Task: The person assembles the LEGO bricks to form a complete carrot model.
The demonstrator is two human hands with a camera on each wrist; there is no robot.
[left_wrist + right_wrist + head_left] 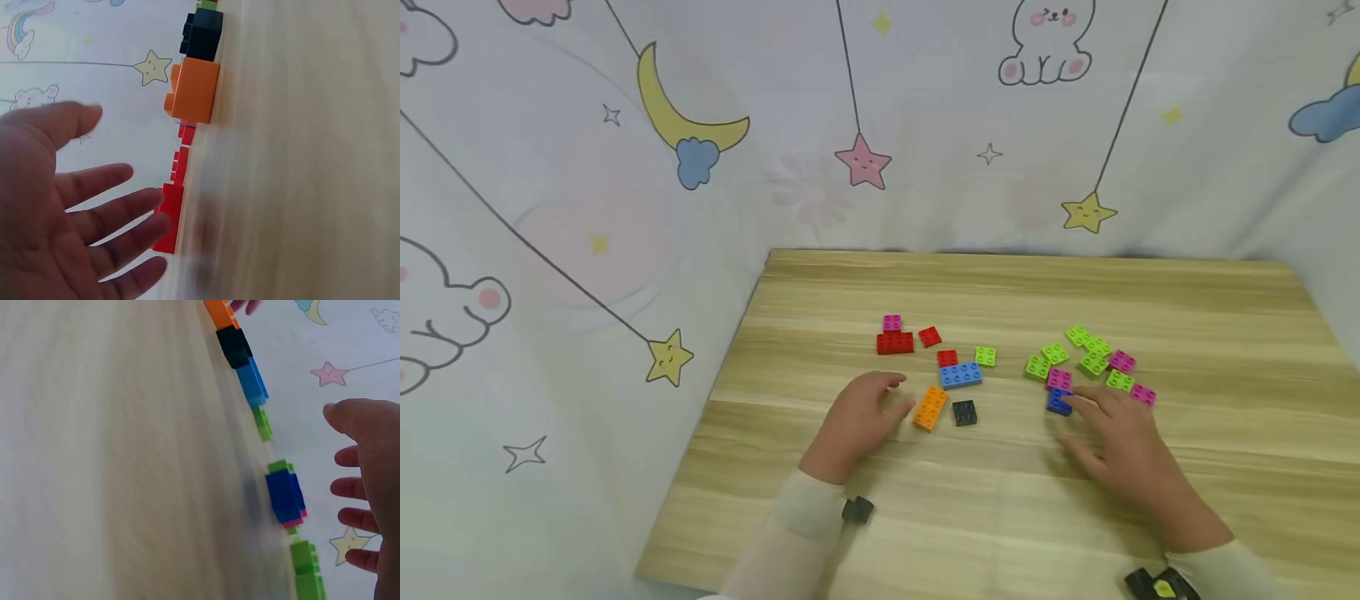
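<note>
My left hand (pixel 862 417) hovers left of the orange brick (pixel 930 409), its fingers spread and holding nothing. In the left wrist view that orange brick (pixel 197 90) stands beyond the thumb, with a black brick (pixel 205 34) behind it. Over on the right, my right hand (pixel 1120 442) reaches over the table beside a dark blue brick (pixel 1060 402), fingers apart and loosely bent. The right wrist view shows a gap between these fingers and the dark blue brick (pixel 284 497). A magenta brick (pixel 1060 379) lies just behind the blue one.
Several lime green bricks (pixel 1093 363) and more magenta bricks (pixel 1143 394) lie behind the right hand. Between the hands are a light blue brick (pixel 961 375) and a small lime brick (pixel 986 357). Red bricks (pixel 895 343) lie farther back on the wooden table (pixel 1000 517). A printed curtain (pixel 940 200) borders it.
</note>
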